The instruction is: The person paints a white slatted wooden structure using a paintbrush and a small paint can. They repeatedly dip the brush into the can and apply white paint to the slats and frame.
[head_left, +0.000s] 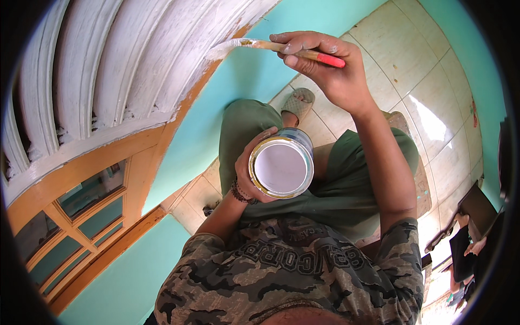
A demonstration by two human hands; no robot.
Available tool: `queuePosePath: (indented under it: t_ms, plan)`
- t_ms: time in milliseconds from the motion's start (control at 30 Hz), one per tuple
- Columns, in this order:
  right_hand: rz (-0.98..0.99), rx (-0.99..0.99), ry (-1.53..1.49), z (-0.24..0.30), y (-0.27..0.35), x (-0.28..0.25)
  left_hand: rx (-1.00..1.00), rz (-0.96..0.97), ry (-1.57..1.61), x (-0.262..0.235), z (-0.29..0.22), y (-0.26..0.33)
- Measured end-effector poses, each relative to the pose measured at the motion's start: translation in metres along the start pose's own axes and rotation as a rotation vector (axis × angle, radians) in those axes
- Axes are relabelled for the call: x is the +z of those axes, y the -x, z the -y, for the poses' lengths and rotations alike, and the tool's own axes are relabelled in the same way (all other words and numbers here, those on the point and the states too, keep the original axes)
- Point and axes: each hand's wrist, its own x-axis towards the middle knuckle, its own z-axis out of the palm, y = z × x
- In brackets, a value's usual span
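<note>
My right hand (330, 65) is closed round the wooden handle of a paintbrush (260, 44) with a red end. White paint coats its bristles, which touch the edge of the wooden frame beside the white-painted slats (146, 54). Held in front of my lap, a paint can (281, 167) full of white paint is gripped by my left hand (246, 162) around its left side. Paint smears the can's rim, and pale marks show on my right fingers.
An orange-brown wooden frame (146, 154) with glass panes (92, 189) lies at left, against a turquoise wall (260, 70). Cream floor tiles (390, 49) stretch ahead and right. At the far right edge, a person's hands (468, 235) are near dark objects.
</note>
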Motion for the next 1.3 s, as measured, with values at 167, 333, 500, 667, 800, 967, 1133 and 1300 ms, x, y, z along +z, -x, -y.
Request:
queuePosePath:
  t_ms: [167,333,500,667,800,967,1133,1300]
  plan:
    - [-0.062,0.001,0.008,-0.002,0.0,0.0,-0.035,0.022,0.028,-0.001,0.004,0.005]
    - [-0.156,-0.032,0.045,0.0,0.003,-0.003,0.012,0.033,-0.017,0.0,0.004,0.001]
    - [-0.171,0.047,-0.03,0.016,0.021,-0.016,-0.011,0.055,-0.062,-0.001,-0.001,-0.003]
    - [0.076,0.027,0.059,0.013,0.023,-0.004,-0.042,0.064,-0.055,0.0,-0.005,-0.007]
    - [-0.017,0.013,0.023,0.001,0.015,0.007,-0.028,-0.008,0.005,0.005,-0.001,-0.002]
    - [-0.182,0.039,0.006,-0.007,0.012,0.009,-0.003,0.015,-0.064,0.002,-0.003,-0.005]
    - [-0.242,-0.051,-0.016,-0.012,0.012,0.012,-0.011,0.024,-0.045,0.002,-0.002,-0.004]
    - [-0.274,-0.081,0.007,-0.014,0.012,0.011,-0.019,0.023,-0.008,0.001,0.001,-0.002]
